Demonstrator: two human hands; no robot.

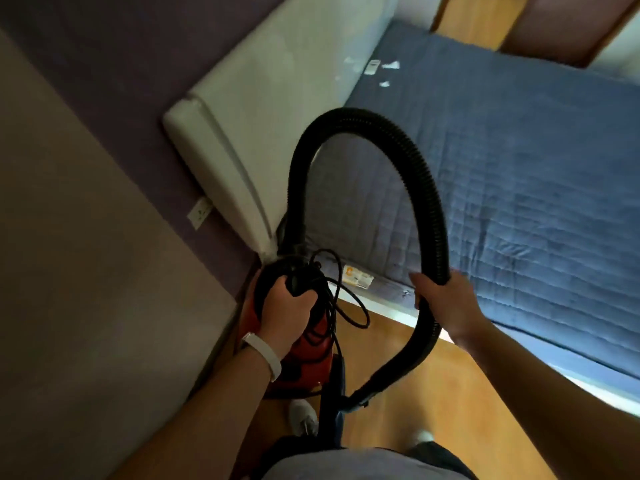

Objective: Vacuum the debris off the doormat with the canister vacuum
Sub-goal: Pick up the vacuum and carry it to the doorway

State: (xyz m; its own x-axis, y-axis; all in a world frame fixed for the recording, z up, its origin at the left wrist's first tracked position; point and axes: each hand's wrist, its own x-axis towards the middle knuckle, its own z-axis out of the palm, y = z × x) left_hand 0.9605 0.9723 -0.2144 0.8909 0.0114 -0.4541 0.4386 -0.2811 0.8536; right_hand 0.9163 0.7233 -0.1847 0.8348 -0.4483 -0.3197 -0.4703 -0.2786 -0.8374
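Beside the bed (519, 185), the canister vacuum (298, 370) is gripped by the left hand (287, 306), the hose (346, 121) by the right hand (445, 303); vacuuming is judged unstarted.

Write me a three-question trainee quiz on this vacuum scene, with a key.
1. True or false: the left grip holds the handle on top of the red vacuum.
2. What does the right grip hold? A) the cord B) the black hose C) a brush
3. Fill in: the white scraps lie on the blue ____.

Key: 1 true; 2 B; 3 mattress.
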